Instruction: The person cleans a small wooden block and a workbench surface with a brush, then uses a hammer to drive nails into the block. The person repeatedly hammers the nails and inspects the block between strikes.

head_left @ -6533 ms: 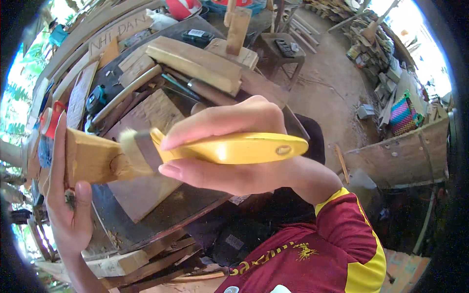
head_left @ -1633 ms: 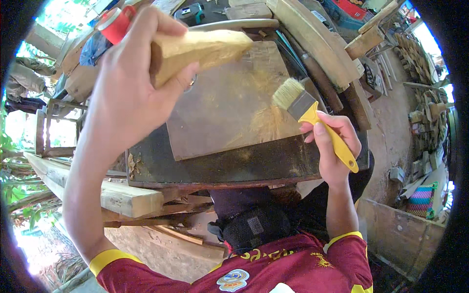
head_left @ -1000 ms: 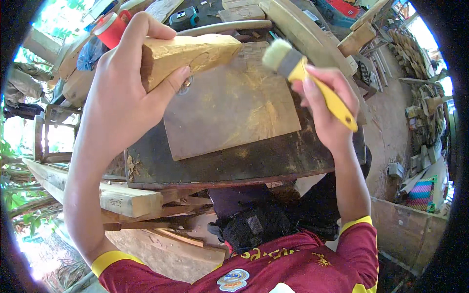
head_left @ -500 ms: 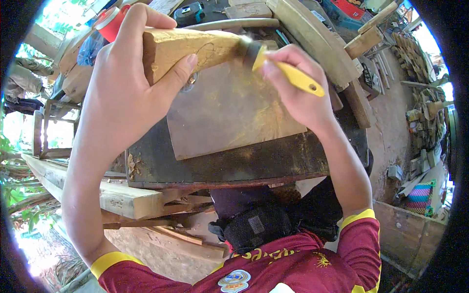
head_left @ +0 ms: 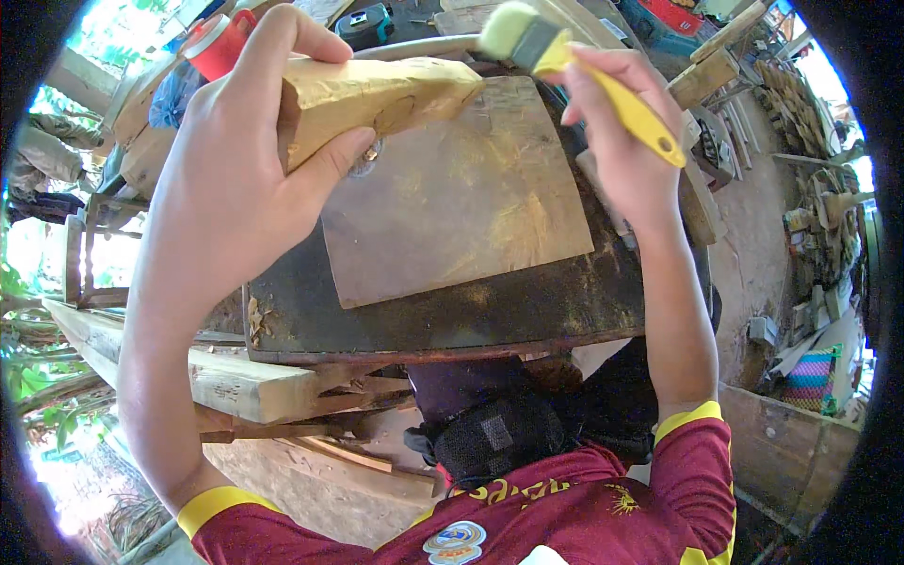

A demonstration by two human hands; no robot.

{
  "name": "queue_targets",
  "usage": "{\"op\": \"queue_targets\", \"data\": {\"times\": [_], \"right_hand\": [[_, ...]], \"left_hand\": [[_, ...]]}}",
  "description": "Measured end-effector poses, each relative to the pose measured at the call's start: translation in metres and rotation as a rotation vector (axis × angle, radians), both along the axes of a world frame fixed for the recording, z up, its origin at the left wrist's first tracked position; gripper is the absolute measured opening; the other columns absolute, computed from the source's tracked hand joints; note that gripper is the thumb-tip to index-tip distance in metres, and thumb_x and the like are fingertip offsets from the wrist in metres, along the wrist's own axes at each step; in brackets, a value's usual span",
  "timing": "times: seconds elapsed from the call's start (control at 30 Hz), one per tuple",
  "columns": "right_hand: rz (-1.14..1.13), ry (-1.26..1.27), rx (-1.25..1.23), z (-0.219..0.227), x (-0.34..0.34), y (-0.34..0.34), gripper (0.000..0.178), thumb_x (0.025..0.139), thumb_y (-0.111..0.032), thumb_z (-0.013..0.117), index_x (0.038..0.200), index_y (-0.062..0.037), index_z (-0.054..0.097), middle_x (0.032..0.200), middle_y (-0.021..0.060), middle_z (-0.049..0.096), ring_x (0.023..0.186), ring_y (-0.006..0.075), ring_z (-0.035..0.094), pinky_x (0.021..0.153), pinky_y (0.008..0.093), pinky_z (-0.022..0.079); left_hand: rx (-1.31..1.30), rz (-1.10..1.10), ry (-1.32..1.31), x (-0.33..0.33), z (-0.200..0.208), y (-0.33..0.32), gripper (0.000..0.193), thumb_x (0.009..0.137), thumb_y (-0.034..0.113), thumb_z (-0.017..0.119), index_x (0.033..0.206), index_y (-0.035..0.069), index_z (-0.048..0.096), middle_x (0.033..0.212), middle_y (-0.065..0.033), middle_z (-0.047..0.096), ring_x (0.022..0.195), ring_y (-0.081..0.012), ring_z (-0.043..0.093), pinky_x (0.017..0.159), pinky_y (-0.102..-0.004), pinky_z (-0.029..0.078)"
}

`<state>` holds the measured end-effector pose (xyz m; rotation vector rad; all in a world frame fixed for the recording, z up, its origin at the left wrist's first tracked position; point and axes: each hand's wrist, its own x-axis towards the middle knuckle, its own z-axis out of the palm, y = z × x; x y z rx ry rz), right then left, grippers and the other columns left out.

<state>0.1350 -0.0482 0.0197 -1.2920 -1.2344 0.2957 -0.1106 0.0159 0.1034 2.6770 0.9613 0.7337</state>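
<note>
A chunky yellowish-brown block of wood (head_left: 395, 89) is gripped at its left end by my left hand (head_left: 235, 160), thumb on the near side and fingers over the top. My right hand (head_left: 626, 127) closes around the yellow handle of a paintbrush (head_left: 617, 94). The brush's pale bristles point up and left, apart from the block and beyond its right end. Below the block, a thin brown board (head_left: 452, 207) lies flat on a dark worktable (head_left: 452, 325). A small shiny metal piece on the board shows partly beside my left thumb.
A red mug (head_left: 215, 49) and a blue plastic bag (head_left: 174, 99) are at the far left. A teal-and-black tape measure (head_left: 365, 26) sits at the back. Wooden beams (head_left: 250, 386) lie left of the table, and lumber is piled at the right.
The brush has lifted off the block's right end and moved up and to the right with my right hand. My left hand keeps hold of the block, which has tilted slightly.
</note>
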Motion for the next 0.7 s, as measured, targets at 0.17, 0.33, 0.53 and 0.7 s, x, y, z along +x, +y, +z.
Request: {"op": "queue_targets", "data": {"times": [0.17,0.33,0.53,0.7], "right_hand": [[0.023,-0.148,-0.049,-0.011,0.006,0.002,0.013,0.090,-0.016,0.065,0.095,-0.0038,0.063,0.075,-0.0004,0.063,0.067,0.0059,0.056,0.060,0.0226,0.046],[0.156,-0.111,-0.173,-0.014,0.006,-0.001,0.013,0.091,-0.015,0.063,0.094,-0.0029,0.063,0.075,-0.0012,0.062,0.069,0.0038,0.056,0.061,0.0205,0.045],[0.309,0.079,-0.204,-0.008,-0.001,-0.005,0.012,0.091,-0.012,0.062,0.096,-0.0012,0.062,0.084,0.0031,0.066,0.074,0.0048,0.058,0.066,0.0211,0.047],[0.249,-0.040,-0.180,-0.013,-0.005,0.000,0.010,0.090,-0.010,0.060,0.094,-0.0010,0.061,0.084,0.0042,0.066,0.073,0.0069,0.060,0.067,0.0223,0.048]], "left_hand": [[0.028,-0.058,0.018,-0.002,0.000,0.003,0.042,0.078,0.009,0.073,0.112,0.009,0.049,0.104,-0.0110,0.063,0.096,-0.0264,0.064,0.084,-0.0350,0.048],[0.084,-0.049,0.025,-0.003,-0.001,0.004,0.042,0.078,0.010,0.073,0.112,0.009,0.049,0.102,-0.0105,0.063,0.094,-0.0275,0.064,0.083,-0.0360,0.048],[0.022,0.036,0.049,-0.001,0.001,0.002,0.040,0.081,0.020,0.073,0.111,0.009,0.049,0.100,-0.0116,0.063,0.092,-0.0276,0.063,0.081,-0.0366,0.048],[0.088,0.066,0.048,-0.002,-0.001,0.002,0.038,0.083,0.027,0.072,0.109,0.008,0.051,0.097,-0.0114,0.063,0.090,-0.0251,0.062,0.079,-0.0363,0.048]]}}
